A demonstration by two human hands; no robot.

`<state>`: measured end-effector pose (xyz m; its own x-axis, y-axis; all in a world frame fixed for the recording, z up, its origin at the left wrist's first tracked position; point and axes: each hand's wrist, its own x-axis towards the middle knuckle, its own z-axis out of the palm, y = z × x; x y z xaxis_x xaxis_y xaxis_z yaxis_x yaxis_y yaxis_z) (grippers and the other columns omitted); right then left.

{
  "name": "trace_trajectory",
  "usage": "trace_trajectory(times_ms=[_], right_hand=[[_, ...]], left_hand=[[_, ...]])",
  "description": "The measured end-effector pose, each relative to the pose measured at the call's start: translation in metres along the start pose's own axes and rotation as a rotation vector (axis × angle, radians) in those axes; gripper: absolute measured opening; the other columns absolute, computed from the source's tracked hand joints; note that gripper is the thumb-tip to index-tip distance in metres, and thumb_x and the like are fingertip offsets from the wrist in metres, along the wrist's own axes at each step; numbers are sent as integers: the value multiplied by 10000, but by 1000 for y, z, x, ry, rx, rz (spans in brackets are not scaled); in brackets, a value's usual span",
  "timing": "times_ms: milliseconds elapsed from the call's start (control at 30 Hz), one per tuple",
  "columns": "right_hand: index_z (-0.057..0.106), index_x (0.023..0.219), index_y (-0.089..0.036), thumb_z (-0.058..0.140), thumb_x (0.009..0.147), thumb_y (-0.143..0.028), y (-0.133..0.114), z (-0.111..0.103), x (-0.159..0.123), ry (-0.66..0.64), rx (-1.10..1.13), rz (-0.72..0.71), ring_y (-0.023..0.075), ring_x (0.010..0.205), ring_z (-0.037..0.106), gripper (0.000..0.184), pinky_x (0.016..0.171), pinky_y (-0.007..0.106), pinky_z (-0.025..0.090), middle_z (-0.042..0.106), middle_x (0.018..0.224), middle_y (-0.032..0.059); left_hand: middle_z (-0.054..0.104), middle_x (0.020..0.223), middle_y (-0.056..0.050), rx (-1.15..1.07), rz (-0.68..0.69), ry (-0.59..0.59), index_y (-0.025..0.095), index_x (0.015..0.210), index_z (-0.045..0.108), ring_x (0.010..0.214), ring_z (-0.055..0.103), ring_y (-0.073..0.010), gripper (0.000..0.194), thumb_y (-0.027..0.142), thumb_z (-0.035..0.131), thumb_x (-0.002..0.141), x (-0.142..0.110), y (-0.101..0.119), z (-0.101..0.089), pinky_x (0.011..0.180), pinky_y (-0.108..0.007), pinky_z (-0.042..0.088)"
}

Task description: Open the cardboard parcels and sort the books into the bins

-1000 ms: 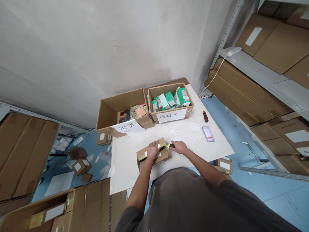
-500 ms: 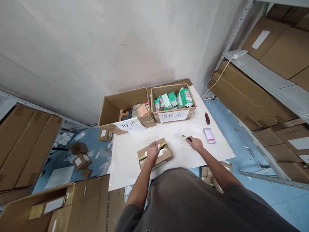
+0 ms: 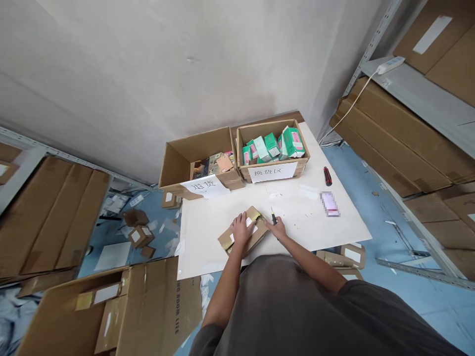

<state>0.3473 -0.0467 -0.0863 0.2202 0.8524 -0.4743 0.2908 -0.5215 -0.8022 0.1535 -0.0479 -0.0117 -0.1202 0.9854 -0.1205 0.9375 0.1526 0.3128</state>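
Observation:
A small brown cardboard box point(image 3: 256, 238) with shiny tape and a white label sits at an angle near the front edge of the white table point(image 3: 200, 247). My left hand point(image 3: 240, 228) is on top of it, fingers curled over its far edge. My right hand point(image 3: 277, 228) grips a utility knife point(image 3: 273, 216) with a black and yellow handle, blade pointing away from me. Fingers of that hand reach the box's right end, where the tape and flap point(image 3: 256, 213) look loosened. My palms hide part of the box and of the knife's handle.
Behind stand two open cartons with handwritten signs: a left carton point(image 3: 174, 188) with mixed packets and a right carton point(image 3: 302, 165) with green boxes. A red-black screwdriver point(image 3: 327, 176) and a blurred phone point(image 3: 330, 204) lie right. Shelves with cartons point(image 3: 378, 143) flank the table.
My right hand has come left to the box, its knife now pointing away from me. The box has turned counterclockwise under my left hand. The view has shifted slightly.

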Motion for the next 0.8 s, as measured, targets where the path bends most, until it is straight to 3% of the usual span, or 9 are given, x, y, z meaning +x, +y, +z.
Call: trace_trajectory(times_ms=[67,167,267,400,533,600,667,733,800], right_hand=[[525,951,-258,761,621,-660,-20,4,19,15,-4,-18,230,735,608,572,648,282,426,614,734,-32],[506,939,-264,780,598,-645,-49,5,44,44,19,-27,235,775,621,580,672,287,446,628,766,-23],[504,927,-259,813,580,-629,-60,-3,51,19,121,-9,213,750,625,594,651,280,472,646,783,-16],[536,921,-241,720,745,-661,-38,-31,23,-91,332,158,200,654,636,491,590,293,509,655,713,10],[671,1030,-218,725,796,-590,-9,-44,-31,-328,388,246,265,1002,718,443,792,351,584,758,1069,101],[695,1137,-224,727,799,-571,-6,-36,-55,-429,451,211,272,1112,701,485,938,381,561,753,1174,92],[707,1175,-223,727,789,-554,-16,-20,-70,-435,483,180,280,1155,688,509,1023,398,522,754,1198,86],[724,1170,-224,731,776,-517,-35,1,-76,-407,456,130,289,1203,662,492,1065,401,492,746,1226,82],[739,1159,-236,741,757,-458,-60,25,-77,-402,370,94,289,1229,640,460,1085,400,470,725,1277,68]], left_hand=[[480,1551,-182,-38,-34,-41,232,1543,453,1362,476,-391,790,668,590,898,-8,-6,-3,1097,-531,399],[332,1657,-165,-125,18,-145,257,1565,418,1429,440,-378,789,625,615,895,-27,-25,-4,1109,-499,416],[232,1706,-150,-240,-22,-214,269,1645,208,1502,372,-345,944,592,651,876,-47,-43,-1,1135,-461,416],[260,1701,-135,-353,-81,-221,228,1661,71,1556,281,-313,1161,558,753,781,-65,-51,6,1189,-431,379],[374,1642,-173,-424,-129,-248,188,1658,-34,1455,459,-308,1225,486,755,770,-70,-37,16,1121,-401,444],[439,1596,-195,-418,-157,-253,172,1656,-57,1399,523,-317,1229,465,745,772,-70,-33,19,1072,-390,473],[461,1583,-195,-440,-179,-245,169,1659,-38,1391,534,-321,1236,444,759,755,-66,-41,19,1059,-377,482],[446,1606,-164,-540,-203,-225,188,1664,6,1414,516,-306,1210,430,766,755,-60,-65,14,1083,-368,476],[431,1627,-113,-699,-229,-215,221,1666,84,1435,500,-276,1115,440,744,794,-52,-105,6,1123,-363,460]])
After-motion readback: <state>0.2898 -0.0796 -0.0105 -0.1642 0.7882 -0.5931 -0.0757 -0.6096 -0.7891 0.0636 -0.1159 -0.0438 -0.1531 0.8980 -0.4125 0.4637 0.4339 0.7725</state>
